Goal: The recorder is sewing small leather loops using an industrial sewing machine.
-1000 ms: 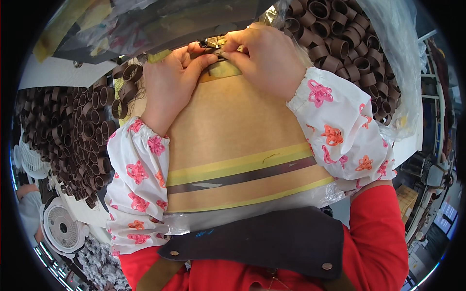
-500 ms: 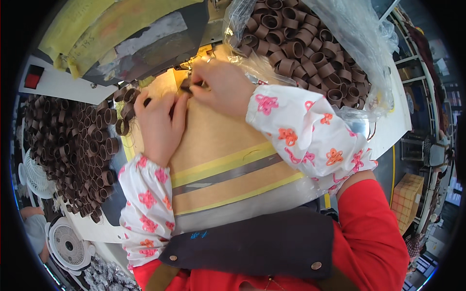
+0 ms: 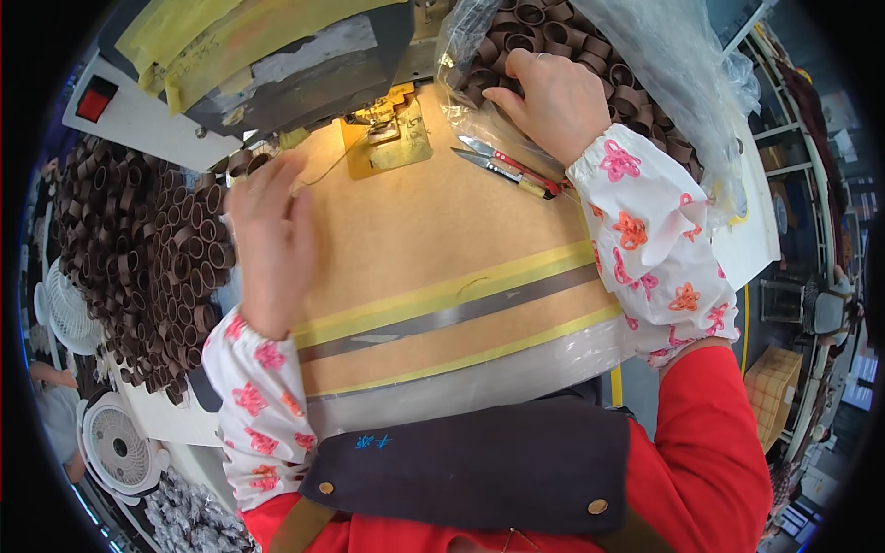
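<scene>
My right hand [image 3: 560, 106] is over the brown rings [image 3: 636, 97] in a clear plastic bag [image 3: 636, 37]. Its thumb and forefinger are apart, with nothing seen between them. Smeared by motion, my left hand [image 3: 269, 244] is beside the large heap of dark brown rings [image 3: 138, 249] at the left. Its thumb stands off from the fingers, but whether it holds a ring cannot be made out. A thin thread runs from near its fingers toward the brass-coloured plate [image 3: 406, 157] under the sewing machine [image 3: 267, 69].
Thread snips [image 3: 507, 168] with red and black handles lie on the tan work surface [image 3: 406, 240], close to the bag. Yellow and grey tape strips cross its near side. White fans [image 3: 120, 452] stand at the left, and a checked box [image 3: 772, 382] is on the right.
My right hand has moved right, from the machine to the bag of rings. My left hand has drawn back left and nearer to me. The plate and snips are now uncovered.
</scene>
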The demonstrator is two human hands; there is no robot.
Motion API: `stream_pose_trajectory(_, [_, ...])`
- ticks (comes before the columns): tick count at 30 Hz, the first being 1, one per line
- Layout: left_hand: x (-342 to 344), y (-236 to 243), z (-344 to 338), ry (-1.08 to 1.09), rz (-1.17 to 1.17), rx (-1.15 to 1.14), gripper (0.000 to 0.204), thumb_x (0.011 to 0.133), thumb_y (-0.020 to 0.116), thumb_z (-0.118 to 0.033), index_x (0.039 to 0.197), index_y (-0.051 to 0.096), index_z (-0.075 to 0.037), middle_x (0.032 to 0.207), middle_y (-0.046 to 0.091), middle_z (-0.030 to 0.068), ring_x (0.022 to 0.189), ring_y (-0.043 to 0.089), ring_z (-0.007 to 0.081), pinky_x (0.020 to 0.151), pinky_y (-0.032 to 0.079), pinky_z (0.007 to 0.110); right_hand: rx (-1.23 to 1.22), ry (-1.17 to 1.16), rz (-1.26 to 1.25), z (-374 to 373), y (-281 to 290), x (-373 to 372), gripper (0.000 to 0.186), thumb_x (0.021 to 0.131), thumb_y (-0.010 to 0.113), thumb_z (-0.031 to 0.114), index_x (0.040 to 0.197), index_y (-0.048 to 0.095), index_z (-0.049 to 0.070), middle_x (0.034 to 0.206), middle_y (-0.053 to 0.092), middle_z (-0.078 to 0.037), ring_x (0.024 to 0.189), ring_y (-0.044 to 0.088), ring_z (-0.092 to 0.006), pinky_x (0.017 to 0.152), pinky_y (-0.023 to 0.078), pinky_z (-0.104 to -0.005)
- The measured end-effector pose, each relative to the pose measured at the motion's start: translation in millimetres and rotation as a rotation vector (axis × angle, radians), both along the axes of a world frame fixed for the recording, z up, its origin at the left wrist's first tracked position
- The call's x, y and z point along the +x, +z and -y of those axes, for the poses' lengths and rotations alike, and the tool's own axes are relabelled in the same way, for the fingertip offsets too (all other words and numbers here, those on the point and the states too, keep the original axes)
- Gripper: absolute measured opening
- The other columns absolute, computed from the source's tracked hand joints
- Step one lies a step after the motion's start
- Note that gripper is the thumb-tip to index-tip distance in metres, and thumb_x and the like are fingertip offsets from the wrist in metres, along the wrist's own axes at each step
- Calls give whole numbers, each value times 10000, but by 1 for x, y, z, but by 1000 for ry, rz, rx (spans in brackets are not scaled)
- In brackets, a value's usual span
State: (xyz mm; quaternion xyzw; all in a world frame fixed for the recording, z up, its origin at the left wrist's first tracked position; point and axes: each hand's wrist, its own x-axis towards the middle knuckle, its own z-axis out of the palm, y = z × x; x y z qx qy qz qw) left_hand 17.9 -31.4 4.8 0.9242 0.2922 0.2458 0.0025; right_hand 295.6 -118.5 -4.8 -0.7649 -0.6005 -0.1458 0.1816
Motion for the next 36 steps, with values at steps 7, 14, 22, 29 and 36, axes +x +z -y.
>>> stream_pose_trajectory(7, [55,-41,-2,19,118,-228,354,815,513,-93,1112,456,90,984,540,251,933,476,385,811,375,451,-58,-108,27,-10,-8,-13,217,708,623,255,775,564,56,739,609,-108,648,607,-287,563,488,-386])
stream_pose_trajectory(14, [46,-39,-21,26,128,-238,182,816,578,-184,921,593,-37,822,613,131,754,568,294,638,437,379,166,45,27,-9,-8,-12,129,694,593,148,757,538,49,712,582,-93,613,589,-290,538,468,-391])
stream_pose_trajectory(22, [46,-35,-21,84,358,-609,175,835,585,-184,868,619,-15,625,577,100,535,546,213,514,412,297,65,458,-581,-27,-22,-68,132,732,558,43,827,469,23,703,579,-133,640,582,-312,560,462,-391])
stream_pose_trajectory(29, [43,-26,-17,-53,282,-749,216,743,690,-167,887,628,-20,588,506,-11,523,446,44,484,370,216,131,543,-666,-28,-35,-69,181,714,590,16,844,463,14,768,546,-137,684,573,-313,581,463,-371])
stream_pose_trajectory(36, [43,-26,-18,-68,216,-792,208,743,694,-179,858,637,-16,554,510,0,510,455,57,489,374,219,294,599,-634,-32,-47,-67,140,703,594,-9,819,521,18,759,535,-122,645,566,-281,556,458,-348])
